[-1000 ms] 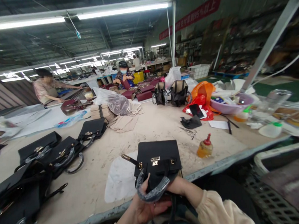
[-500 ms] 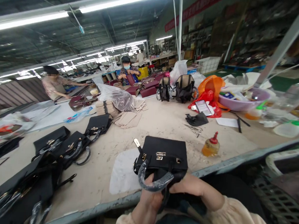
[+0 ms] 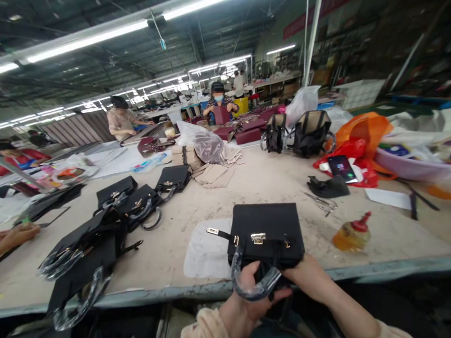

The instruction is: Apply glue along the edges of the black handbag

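A black handbag with a gold clasp and a plastic-wrapped handle leans at the table's front edge, its flap towards me. My left hand is beneath the handle loop, thumb and fingers curled on the bag's lower part. At the lower right corner, my right hand grips the bag, with its fingers hidden behind it. A loose strap with a gold tip sticks out to the left. Under the bag's left side lies a white sheet.
More black handbags lie on the left. A glue bottle with a red cap, scissors and a phone are to the right. Another person's hand reaches in at the far left. Coworkers sit across the table.
My view has turned left, so the table's things appear farther right. The bag's front tilts up more towards me. My left thumb shows more clearly, and another person's hand has come into view.
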Demonstrator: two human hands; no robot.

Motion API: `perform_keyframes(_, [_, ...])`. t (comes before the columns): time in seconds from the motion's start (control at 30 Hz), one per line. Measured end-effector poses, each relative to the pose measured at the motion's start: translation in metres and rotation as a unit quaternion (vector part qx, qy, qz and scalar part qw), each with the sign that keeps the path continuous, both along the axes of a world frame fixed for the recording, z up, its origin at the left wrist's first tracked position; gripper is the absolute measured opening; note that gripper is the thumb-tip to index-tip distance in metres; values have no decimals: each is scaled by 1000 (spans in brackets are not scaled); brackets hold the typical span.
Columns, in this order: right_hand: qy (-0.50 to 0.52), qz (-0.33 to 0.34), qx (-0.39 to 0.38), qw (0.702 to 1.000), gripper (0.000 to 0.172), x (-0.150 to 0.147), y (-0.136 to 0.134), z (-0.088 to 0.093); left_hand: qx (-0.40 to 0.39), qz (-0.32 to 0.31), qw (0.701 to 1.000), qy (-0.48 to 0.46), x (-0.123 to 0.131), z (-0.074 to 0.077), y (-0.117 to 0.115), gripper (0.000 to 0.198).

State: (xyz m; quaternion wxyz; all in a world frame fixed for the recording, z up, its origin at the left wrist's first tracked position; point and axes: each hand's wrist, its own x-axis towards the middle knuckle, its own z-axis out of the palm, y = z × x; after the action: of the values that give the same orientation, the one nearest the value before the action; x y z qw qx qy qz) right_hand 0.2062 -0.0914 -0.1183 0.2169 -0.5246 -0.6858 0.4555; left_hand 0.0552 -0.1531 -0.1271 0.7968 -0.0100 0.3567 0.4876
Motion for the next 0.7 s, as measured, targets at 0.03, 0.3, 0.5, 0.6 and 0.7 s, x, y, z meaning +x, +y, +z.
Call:
perform_keyframes(0.03, [-3,-1,-1,1000,24,-1,-1,-1,22,0,1000,-13,-1,0,-3,28])
perform_keyframes(0.3, [-36,-34,136,989,47,-21,-20,12,-11,109,994,15,0,-6,7,13])
perform_keyframes(0.5, [-69,19,214,974,26,-7,-50,57,-20,151,986,71,-4,8,24,26])
perform_keyframes(0.6, [-67,3,224,972,27,26,-55,73,-55,166,981,90,-14,9,26,31])
perform_keyframes(0.7, [-40,-52,171,983,3,69,-43,61,-117,163,973,115,-29,1,26,28])
